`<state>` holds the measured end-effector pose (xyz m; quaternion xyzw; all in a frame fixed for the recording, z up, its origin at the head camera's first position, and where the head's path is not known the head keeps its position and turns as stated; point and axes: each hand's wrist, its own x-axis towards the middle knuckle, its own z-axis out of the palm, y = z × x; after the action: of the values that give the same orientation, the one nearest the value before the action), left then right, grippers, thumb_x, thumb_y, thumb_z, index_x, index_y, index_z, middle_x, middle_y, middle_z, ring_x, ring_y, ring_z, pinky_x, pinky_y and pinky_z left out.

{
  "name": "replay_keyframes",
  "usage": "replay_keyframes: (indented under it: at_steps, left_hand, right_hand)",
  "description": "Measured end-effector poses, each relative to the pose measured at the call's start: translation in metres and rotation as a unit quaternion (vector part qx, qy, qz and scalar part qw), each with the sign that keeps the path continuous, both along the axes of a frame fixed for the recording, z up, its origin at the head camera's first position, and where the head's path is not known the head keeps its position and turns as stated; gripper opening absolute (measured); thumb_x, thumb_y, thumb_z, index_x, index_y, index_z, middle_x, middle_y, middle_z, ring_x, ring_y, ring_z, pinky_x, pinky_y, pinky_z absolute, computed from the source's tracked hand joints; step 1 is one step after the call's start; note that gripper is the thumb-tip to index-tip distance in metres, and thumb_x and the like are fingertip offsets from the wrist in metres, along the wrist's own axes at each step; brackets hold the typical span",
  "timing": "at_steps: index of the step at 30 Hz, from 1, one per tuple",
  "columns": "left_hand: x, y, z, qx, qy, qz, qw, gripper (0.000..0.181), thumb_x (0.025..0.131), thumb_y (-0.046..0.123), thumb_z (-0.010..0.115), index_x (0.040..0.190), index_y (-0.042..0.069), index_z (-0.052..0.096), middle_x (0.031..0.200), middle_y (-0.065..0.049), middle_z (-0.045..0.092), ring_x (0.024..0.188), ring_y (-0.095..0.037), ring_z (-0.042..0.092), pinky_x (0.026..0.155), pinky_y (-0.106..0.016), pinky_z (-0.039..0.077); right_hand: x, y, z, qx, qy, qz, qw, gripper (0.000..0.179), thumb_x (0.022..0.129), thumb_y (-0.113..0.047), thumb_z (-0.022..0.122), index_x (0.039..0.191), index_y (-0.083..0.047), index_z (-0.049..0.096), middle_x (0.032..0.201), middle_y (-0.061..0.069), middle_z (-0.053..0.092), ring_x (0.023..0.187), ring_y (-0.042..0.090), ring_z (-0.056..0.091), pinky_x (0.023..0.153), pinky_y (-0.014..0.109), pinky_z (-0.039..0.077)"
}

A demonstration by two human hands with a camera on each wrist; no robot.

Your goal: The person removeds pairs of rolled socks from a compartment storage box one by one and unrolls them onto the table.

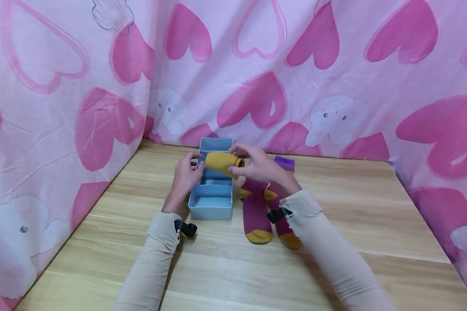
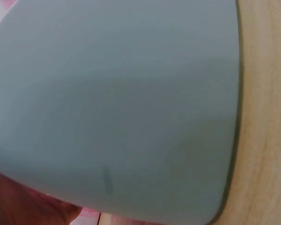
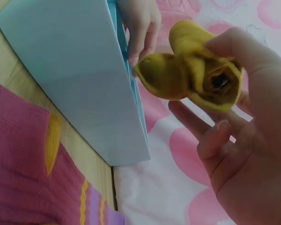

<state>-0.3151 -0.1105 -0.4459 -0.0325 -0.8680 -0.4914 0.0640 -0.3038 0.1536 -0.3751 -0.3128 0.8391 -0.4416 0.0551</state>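
My right hand [image 1: 258,164] holds a rolled yellow sock bundle [image 1: 219,162] above the blue divided box [image 1: 210,211]. In the right wrist view the thumb lies on top of the bundle [image 3: 196,70] and the fingers are below it; its rolled end faces the camera. At the box's left rim is my left hand [image 1: 184,175], with thumb and forefinger spread apart close to the bundle's left end. The box's wall [image 2: 117,108] fills most of the left wrist view.
Two maroon socks with yellow toes and heels and purple cuffs lie flat right of the box: one sock [image 1: 255,211] beside it, the other sock [image 1: 286,231] partly under my right forearm. A pink heart-patterned curtain [image 1: 253,99] hangs behind the wooden table [image 1: 218,268].
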Motion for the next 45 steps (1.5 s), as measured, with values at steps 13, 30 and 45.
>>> replay_keyframes:
  at_steps: [13,30,45]
  left_hand:
    - [0.000,0.000,0.002,-0.013,-0.007,-0.003,0.9999,0.038,0.111,0.025,0.059,0.146,0.010,0.060,0.154,-0.016,0.056,0.132,-0.040,0.063,0.110,-0.057,0.057]
    - [0.008,0.008,0.015,-0.077,0.039,-0.004,0.9963,0.035,0.108,0.019,0.060,0.140,0.005,0.065,0.151,-0.022,0.058,0.139,-0.042,0.053,0.118,-0.060,0.047]
    - [0.036,0.057,0.044,-0.114,0.142,-0.118,0.9762,0.034,0.107,0.017,0.063,0.140,0.008,0.068,0.142,-0.012,0.071,0.138,-0.036,0.060,0.117,-0.057,0.049]
  right_hand:
    - [0.018,0.039,-0.004,-0.046,-0.023,-0.002,0.9987,0.042,0.098,-0.022,0.081,0.136,-0.019,0.062,0.131,0.007,0.069,0.116,0.029,0.070,0.095,0.044,0.063]
    - [0.043,0.099,-0.019,-0.056,-0.040,-0.055,0.9961,0.042,0.101,-0.023,0.078,0.140,-0.019,0.062,0.130,0.007,0.073,0.104,0.028,0.076,0.086,0.035,0.062]
    - [0.051,0.162,-0.045,-0.010,-0.101,-0.109,0.9889,0.044,0.102,-0.027,0.077,0.141,-0.017,0.060,0.143,0.016,0.065,0.072,0.042,0.066,0.054,0.043,0.057]
